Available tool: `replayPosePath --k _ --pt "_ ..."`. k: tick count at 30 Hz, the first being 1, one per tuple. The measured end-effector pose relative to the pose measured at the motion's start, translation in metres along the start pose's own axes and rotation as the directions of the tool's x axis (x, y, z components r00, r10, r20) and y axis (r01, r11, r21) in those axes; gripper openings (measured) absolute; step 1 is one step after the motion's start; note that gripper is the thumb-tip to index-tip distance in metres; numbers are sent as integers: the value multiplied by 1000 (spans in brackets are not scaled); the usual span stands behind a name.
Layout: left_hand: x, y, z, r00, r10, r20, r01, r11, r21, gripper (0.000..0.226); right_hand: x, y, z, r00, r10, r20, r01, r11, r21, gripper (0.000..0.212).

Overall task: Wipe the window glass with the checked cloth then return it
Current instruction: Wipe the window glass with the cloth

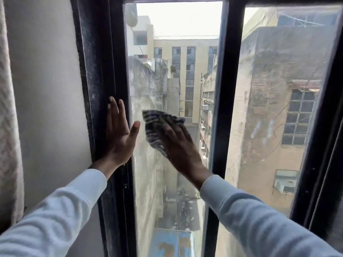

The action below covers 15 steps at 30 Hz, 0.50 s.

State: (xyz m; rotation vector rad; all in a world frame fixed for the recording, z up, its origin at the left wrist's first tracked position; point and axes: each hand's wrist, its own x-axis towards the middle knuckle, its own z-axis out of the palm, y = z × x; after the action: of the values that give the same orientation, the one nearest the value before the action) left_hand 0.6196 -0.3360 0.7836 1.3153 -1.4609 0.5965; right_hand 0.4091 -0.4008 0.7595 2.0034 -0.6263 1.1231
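The checked cloth (159, 125), dark blue and white, is pressed flat against the narrow left pane of window glass (172, 58) at mid height. My right hand (178, 145) lies on top of it, palm to the glass, fingers spread over the cloth. Its edges are blurred. My left hand (118, 132) rests open against the black window frame (100, 71) on the left, fingers pointing up and thumb out toward the glass, just left of the cloth. Both arms wear light blue sleeves.
A black vertical bar (230, 89) divides this pane from a wider, dusty right pane (282, 89). A white wall (48, 89) and a pale curtain (9, 108) stand at the left. Buildings and an alley show through the glass.
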Motion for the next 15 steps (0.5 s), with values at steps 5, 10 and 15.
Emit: replayPosePath --k 5,10,15 --pt "-1 7 -10 997 -63 52 65 997 -42 90 -92 -20 -6 940 340 -28 -340 940 25 48" --pt "1 46 -15 998 -57 20 54 990 134 100 -127 -6 -29 970 243 24 -244 955 169 59" --pt "4 129 37 847 411 336 -475 870 132 107 -127 128 -91 773 583 -249 -584 808 77 49"
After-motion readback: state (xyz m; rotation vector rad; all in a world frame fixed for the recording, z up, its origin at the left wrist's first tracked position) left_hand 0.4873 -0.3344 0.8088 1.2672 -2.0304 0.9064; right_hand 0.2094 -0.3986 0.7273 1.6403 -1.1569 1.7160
